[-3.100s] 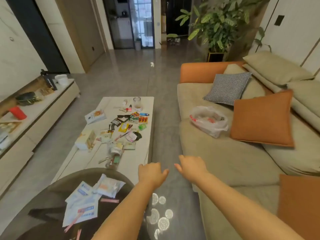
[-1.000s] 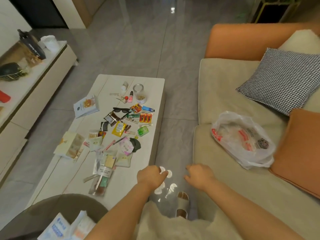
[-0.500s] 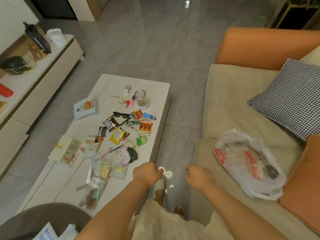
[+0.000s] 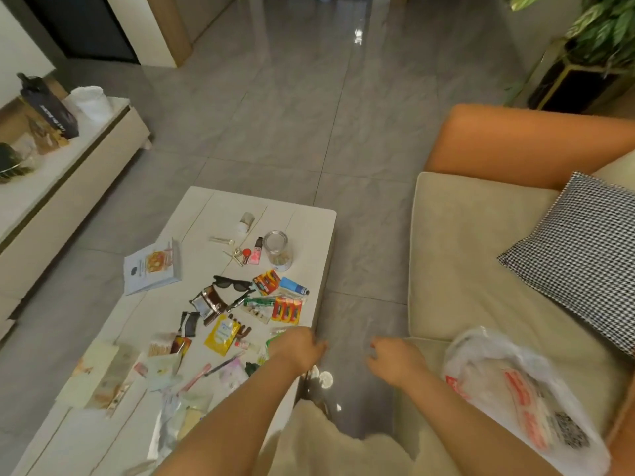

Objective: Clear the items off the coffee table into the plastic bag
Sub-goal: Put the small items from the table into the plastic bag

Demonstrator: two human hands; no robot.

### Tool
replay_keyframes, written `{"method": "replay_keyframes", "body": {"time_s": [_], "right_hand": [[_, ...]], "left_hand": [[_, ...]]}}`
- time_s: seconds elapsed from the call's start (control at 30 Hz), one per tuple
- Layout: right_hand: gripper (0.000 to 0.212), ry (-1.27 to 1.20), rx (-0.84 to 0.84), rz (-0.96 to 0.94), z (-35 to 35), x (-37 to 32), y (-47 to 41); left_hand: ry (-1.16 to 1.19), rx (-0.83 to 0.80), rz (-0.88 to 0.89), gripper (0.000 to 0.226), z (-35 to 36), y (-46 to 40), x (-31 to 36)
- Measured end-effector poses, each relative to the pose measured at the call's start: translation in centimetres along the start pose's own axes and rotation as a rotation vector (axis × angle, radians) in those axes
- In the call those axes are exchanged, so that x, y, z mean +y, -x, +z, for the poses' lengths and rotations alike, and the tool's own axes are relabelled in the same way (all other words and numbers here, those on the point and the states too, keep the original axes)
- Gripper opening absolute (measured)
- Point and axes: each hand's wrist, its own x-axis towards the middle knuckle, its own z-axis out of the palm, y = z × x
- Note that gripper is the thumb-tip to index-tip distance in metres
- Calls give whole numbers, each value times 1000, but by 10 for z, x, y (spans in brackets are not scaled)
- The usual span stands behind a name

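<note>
A white coffee table [image 4: 302, 218] on my left carries several small items: black sunglasses [image 4: 233, 282], a glass jar [image 4: 277, 249], a booklet [image 4: 152, 270], a yellow sachet [image 4: 221, 334], red packets [image 4: 286, 310] and a blue tube [image 4: 293, 286]. A clear plastic bag [image 4: 508, 389] with red print lies on the beige sofa seat at my right. My left hand [image 4: 298, 348] hovers over the table's right edge, fingers loosely curled, holding nothing. My right hand [image 4: 395, 360] hangs over the floor gap between table and sofa, fingers loosely curled and empty.
The sofa [image 4: 464, 255] has an orange arm [image 4: 529, 142] and a checked cushion [image 4: 580, 255]. A low white TV cabinet [image 4: 62, 173] runs along the left wall. A potted plant [image 4: 591, 53] stands at the far right. Grey tiled floor [image 4: 309, 108] lies beyond the table.
The view has moved forward along the table. Both hands have advanced with it; the plastic bag now lies close beside my right forearm.
</note>
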Motion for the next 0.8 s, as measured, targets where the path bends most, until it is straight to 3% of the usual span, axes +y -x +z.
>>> {"method": "replay_keyframes", "body": {"time_s": [0.27, 0.8], "right_hand": [[34, 19, -13, -19, -45, -5, -60], [35, 117, -38, -101, -186, 60, -199]], "left_hand": [[-25, -43, -28, 48, -33, -58, 4], [170, -18, -140, 46, -130, -180, 102]]}}
